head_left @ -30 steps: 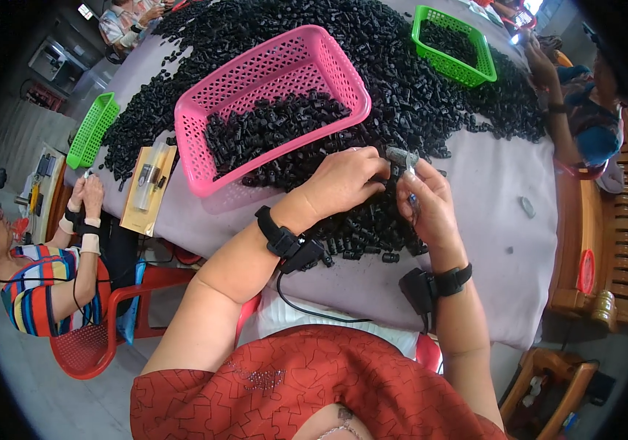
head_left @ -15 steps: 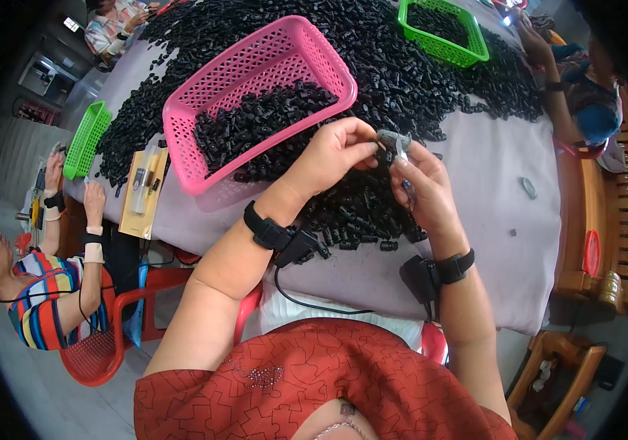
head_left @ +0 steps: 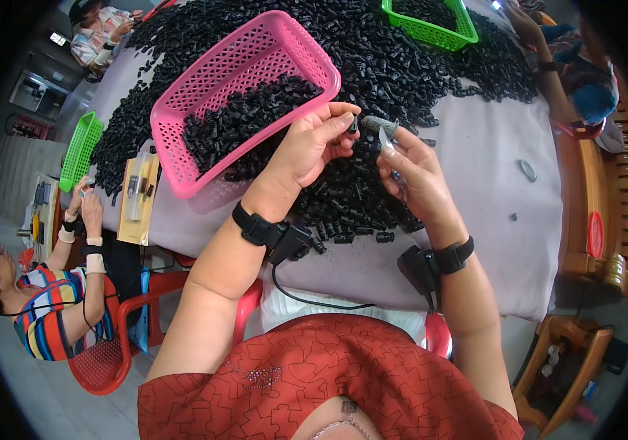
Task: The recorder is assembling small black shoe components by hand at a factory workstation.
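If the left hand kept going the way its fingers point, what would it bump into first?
Probably the small grey tool held in the right hand; the left hand, pinching a small black part, points right at it, though depth is unclear.

A desk [head_left: 475, 242] under a pale lilac cloth carries the work. A broad heap of small black plastic parts [head_left: 394, 66] spreads across most of it. A pink mesh basket [head_left: 182, 125], partly filled with the same parts, sits on the heap's near side. A green basket [head_left: 431, 26] stands at the far edge, another green basket [head_left: 79, 150] at the left. A flat yellow packet [head_left: 138, 194] lies beside the pink basket. A small grey disc [head_left: 528, 170] lies on the bare cloth at right.
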A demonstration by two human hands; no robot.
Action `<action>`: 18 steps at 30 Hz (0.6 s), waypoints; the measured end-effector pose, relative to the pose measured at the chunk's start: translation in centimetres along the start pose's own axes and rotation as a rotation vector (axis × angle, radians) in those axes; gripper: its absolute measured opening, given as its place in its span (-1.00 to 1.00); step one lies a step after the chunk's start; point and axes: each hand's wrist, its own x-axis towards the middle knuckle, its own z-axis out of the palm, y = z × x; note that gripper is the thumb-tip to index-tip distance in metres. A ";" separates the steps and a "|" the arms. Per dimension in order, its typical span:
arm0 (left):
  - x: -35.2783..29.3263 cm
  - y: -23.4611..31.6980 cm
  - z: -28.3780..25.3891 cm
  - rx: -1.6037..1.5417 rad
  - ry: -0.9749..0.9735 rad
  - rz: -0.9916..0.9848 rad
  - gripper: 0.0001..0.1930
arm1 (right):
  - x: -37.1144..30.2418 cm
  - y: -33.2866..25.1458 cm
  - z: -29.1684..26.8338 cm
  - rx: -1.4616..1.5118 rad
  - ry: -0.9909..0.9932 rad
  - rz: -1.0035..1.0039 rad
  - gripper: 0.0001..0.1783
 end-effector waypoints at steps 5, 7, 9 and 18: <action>-0.1 -0.3 0.5 -0.020 -0.030 -0.022 -0.72 | -0.4 -0.3 -0.1 -0.009 -0.108 0.029 -0.46; 0.0 -0.4 0.5 -0.019 -0.055 -0.002 -0.67 | -0.4 -0.5 -0.1 -0.002 -0.135 0.031 -0.43; -0.1 -0.4 0.6 -0.010 -0.064 -0.002 -0.66 | -0.4 -0.4 -0.2 0.005 -0.162 0.034 -0.41; -0.1 -0.9 0.6 -0.052 -0.146 -0.038 -0.63 | -0.4 -0.3 -0.2 -0.007 -0.199 0.094 -0.39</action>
